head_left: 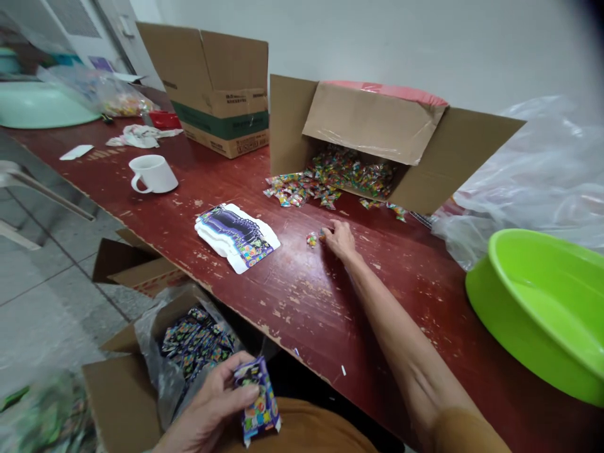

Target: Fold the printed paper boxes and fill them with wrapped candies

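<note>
Left grip (207, 402) curled around printed packet (260, 399), right grip (338, 241) narrow at wrapped candies (311, 240), outstretched across red table (292, 314)

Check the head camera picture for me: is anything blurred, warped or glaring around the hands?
Head view: the light is soft and even, with little glare; the left hand and its printed packet look fairly sharp; the green-tinted plastic at lower left is blurred; the top-right corner darkens; wide-angle stretching warps the edges.

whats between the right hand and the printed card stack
In the head view, a small cluster of wrapped sweets sits beside the right hand, then scuffed red tabletop runs up to the printed card stack.
</note>
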{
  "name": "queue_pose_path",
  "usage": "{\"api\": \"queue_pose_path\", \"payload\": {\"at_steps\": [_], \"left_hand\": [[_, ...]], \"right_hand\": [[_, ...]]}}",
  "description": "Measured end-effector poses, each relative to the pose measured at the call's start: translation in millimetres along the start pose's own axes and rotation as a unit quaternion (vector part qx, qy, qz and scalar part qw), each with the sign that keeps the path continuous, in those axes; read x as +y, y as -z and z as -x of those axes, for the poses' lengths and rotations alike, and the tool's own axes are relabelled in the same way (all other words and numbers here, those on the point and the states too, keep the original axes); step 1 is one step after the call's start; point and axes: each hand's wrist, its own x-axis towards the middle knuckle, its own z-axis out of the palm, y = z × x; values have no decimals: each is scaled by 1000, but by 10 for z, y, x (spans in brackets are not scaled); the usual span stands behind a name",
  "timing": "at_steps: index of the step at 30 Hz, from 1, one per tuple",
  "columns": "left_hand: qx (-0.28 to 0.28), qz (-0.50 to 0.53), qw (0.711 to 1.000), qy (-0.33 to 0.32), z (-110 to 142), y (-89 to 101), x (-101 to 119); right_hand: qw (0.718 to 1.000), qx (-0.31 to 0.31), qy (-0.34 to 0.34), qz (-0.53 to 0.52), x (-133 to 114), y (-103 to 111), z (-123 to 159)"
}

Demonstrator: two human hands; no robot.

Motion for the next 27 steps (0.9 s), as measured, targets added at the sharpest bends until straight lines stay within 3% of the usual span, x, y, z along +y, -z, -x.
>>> {"api": "queue_pose_path", "payload": {"at_steps": [3, 5, 8, 11, 14, 16, 18, 22, 25, 27], "left_hand": [[6, -181, 983, -24, 88, 363, 97], [-11, -296, 955, 11, 139, 532, 194], [-41, -320, 945, 57, 151, 577, 329], [-50, -186, 981, 38, 69, 385, 455], [-27, -108, 991, -70, -60, 76, 584], [-28, -112, 983, -141, -140, -127, 655], [-32, -125, 978, -167, -193, -299, 700], [-5, -177, 963, -200, -214, -488, 715], [9, -180, 959, -219, -219, -507, 693], [-5, -134, 964, -229, -235, -493, 674]], "right_hand": [[999, -28, -15, 6, 47, -35, -175], [999, -42, -14, -7, 74, -28, -203], [998, -31, -16, -53, 102, 45, -140], [991, -22, -9, -130, 54, 130, 147], [971, -71, 10, -228, -139, 134, 686], [921, -139, 32, -362, -314, 81, 1089], [890, -158, 28, -426, -459, 4, 1429], [890, -175, 21, -420, -539, -93, 1754], [892, -239, 96, -371, -484, -51, 1782], [892, -242, 146, -353, -449, -13, 1789]]}}
